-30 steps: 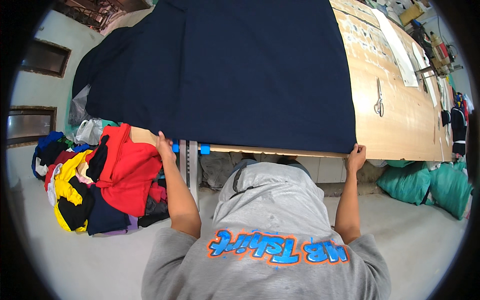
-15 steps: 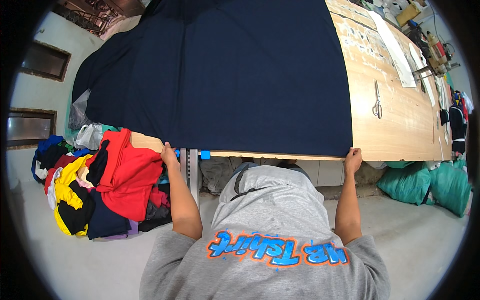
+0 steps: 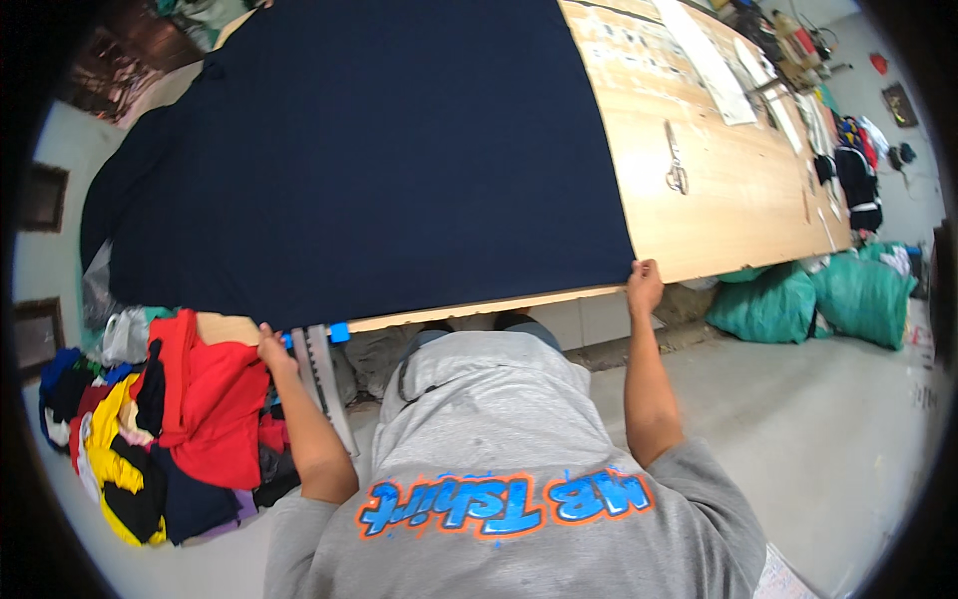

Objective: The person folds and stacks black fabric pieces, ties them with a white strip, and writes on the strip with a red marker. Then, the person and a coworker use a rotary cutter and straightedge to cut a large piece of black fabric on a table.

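A wide sheet of dark navy fabric (image 3: 379, 160) lies spread over a wooden table (image 3: 718, 200), its near edge running along the table's front edge. My left hand (image 3: 271, 344) pinches that near edge at the left, beside the blue clamp-like piece (image 3: 340, 331). At the fabric's near right corner, my right hand (image 3: 645, 285) grips the cloth between thumb and fingers. Both arms are stretched wide apart. The fabric lies mostly smooth, with its left part hanging in folds past the table.
Scissors (image 3: 676, 160) lie on the bare wood right of the fabric, with pale paper strips (image 3: 707, 60) beyond. A heap of colored cloth, including a red piece (image 3: 215, 399), sits at the left. Green sacks (image 3: 763, 304) stand on the floor at the right.
The view has turned, so the table now slants and things sit further left. Both hands keep their hold on the fabric's near edge, and the crease down its left part has smoothed.
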A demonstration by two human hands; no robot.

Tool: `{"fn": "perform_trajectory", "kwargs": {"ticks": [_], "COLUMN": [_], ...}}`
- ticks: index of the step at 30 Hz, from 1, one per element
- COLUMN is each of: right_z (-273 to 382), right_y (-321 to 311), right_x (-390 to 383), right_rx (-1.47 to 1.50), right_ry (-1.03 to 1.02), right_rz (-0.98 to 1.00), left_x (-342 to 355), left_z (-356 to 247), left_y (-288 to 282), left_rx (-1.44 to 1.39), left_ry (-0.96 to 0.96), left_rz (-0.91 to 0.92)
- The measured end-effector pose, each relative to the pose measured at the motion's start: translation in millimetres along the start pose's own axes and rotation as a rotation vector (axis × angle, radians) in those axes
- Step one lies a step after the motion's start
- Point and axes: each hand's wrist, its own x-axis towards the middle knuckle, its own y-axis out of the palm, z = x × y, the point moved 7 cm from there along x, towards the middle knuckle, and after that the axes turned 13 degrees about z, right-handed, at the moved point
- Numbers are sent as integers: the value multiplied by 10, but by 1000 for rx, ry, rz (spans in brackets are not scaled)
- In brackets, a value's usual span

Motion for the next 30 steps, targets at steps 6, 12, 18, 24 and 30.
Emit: {"fn": "perform_trajectory", "kwargs": {"ticks": [6, 12, 18, 24, 30], "right_z": [45, -17, 498, 34, -58], "right_y": [18, 35, -653, -99, 50], "right_x": [-14, 26, -83, 55, 49], "right_rx": [50, 54, 199, -12, -22], "right_ry": [57, 8, -153, -46, -19], "right_rz": [63, 29, -169, 48, 38], "left_x": [-69, -77, -308, -167, -111], "left_z": [-72, -149, -774, -214, -207], "left_y": [50, 83, 446, -21, -51], "left_rx": [30, 41, -258, 106, 193], "left_ry": [9, 15, 220, 14, 20], "left_rz": [31, 7, 103, -81, -62]}}
